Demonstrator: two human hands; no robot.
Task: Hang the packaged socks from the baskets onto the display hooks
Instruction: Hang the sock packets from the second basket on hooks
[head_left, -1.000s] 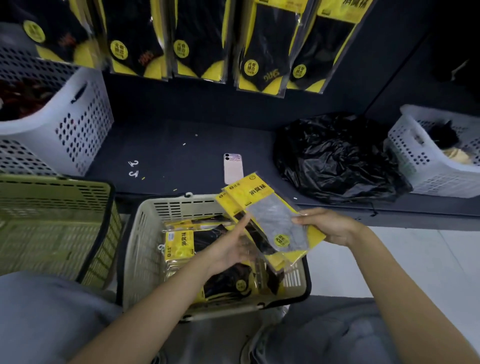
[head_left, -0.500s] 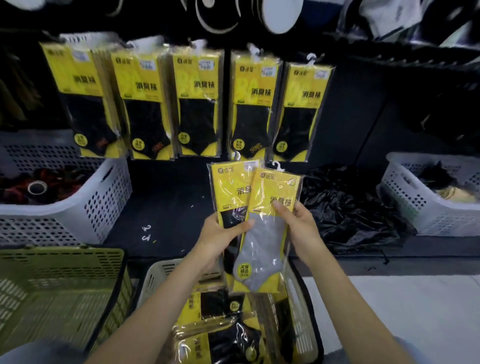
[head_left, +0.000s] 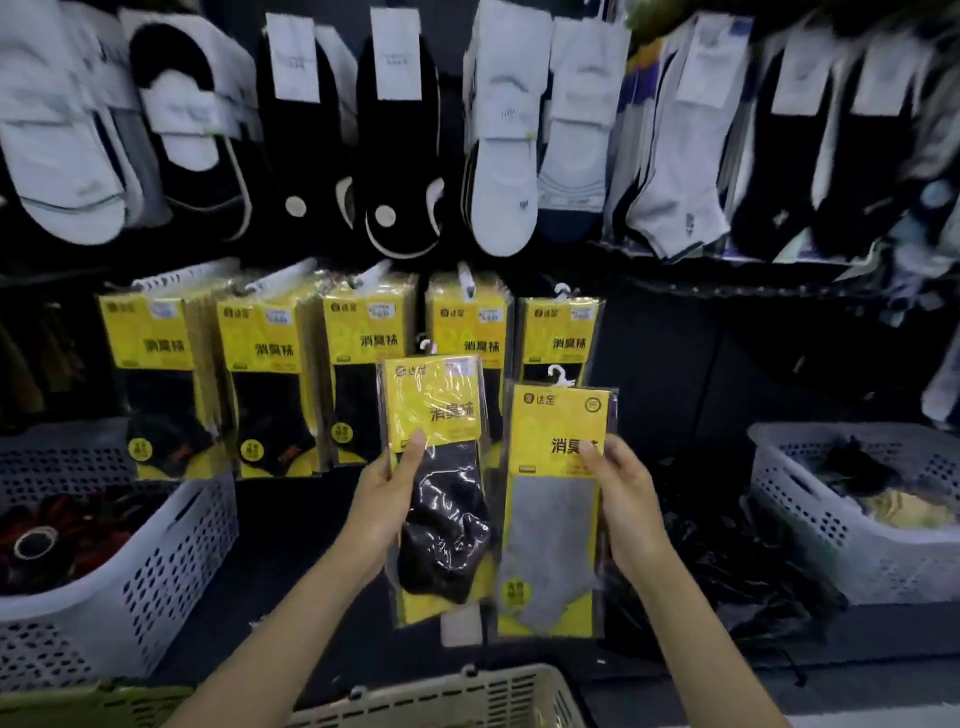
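The black-sock pack (head_left: 441, 493) was held upright in the left grip (head_left: 382, 506), thumb pinched on its front. The grey-sock pack (head_left: 553, 519) stood just beside it in the right grip (head_left: 626, 501), likewise pinched by the thumb. Both were raised in front of the hanging row of yellow packs (head_left: 260, 384), above the beige basket (head_left: 457, 701), with a left white basket (head_left: 171, 561) and a right white basket (head_left: 810, 519) sitting on the dark surface (head_left: 275, 530).

Hands (head_left: 382, 501) with two sock packs (head_left: 439, 486)
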